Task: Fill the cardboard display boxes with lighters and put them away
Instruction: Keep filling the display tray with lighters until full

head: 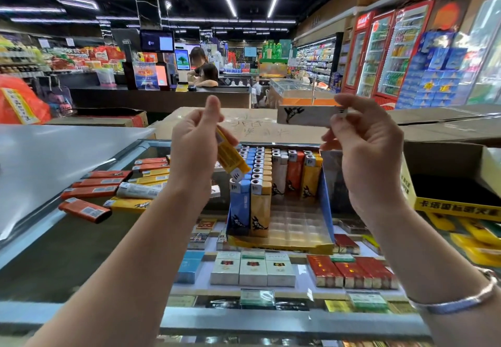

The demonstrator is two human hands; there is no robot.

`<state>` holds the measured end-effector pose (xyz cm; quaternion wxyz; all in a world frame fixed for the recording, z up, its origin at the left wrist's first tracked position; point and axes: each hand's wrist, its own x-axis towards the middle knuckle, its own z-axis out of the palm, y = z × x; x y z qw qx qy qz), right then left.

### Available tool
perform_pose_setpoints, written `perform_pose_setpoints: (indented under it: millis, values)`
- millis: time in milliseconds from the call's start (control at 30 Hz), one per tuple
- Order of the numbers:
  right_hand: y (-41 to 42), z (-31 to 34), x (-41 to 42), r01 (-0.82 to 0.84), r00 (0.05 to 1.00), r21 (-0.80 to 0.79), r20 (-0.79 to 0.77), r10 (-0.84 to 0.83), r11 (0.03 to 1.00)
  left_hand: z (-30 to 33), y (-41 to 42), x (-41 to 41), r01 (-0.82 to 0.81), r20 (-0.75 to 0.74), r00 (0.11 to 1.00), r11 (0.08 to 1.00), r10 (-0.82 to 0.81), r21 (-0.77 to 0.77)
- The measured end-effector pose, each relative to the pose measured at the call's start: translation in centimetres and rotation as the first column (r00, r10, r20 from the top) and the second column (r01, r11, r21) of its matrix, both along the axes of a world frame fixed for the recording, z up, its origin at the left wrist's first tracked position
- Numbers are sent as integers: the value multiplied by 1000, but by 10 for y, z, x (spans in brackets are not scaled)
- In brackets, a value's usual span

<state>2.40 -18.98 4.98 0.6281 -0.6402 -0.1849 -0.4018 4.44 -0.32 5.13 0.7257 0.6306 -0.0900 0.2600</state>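
Left hand (193, 140) grips yellow lighter (233, 157), long axis tilted, cap down-right. Right hand (360, 140) pinches white lighter (306, 115) horizontally. Display box (325, 200) directly below grips; empty slots nearer right hand.

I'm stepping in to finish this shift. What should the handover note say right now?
Left hand grips a yellow plastic lighter, head down.
Right hand pinches a white plastic lighter, held level.
The blue cardboard display box stands on the glass counter, partly filled: rear and left slots hold lighters, front right slots bare.
Left: place both held lighters, then the loose orange, yellow and white lighters lying to its left; put the box away.
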Motion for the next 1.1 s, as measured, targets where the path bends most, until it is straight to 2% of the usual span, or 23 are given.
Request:
perform_pose_setpoints:
  millis: [133,233,367,500,700,867,1100]
  values:
    - [-3,-3,6,42,996,-82,-74,-48,996,-2,4,4,64,-154,984,983,-91,-174]
    - [0,-9,11,60,991,-262,-100,-89,963,-4,4,5,120,-185,966,946,-181,-301]
    - [1,-15,15,91,987,-480,-75,-144,873,-5,5,7,173,-192,940,879,-282,-444]
    - [2,-20,18,67,984,-575,-99,-151,815,-7,4,9,240,-199,908,849,-368,-471]
    - [5,-29,21,37,975,-652,-143,-170,757,-7,3,12,273,-184,893,819,-412,-505]
    - [6,-30,20,67,980,-678,-95,-178,732,-9,2,12,273,-197,893,834,-405,-479]
    - [14,-28,16,65,993,-797,-11,-122,601,-10,3,14,288,-176,896,835,-408,-470]
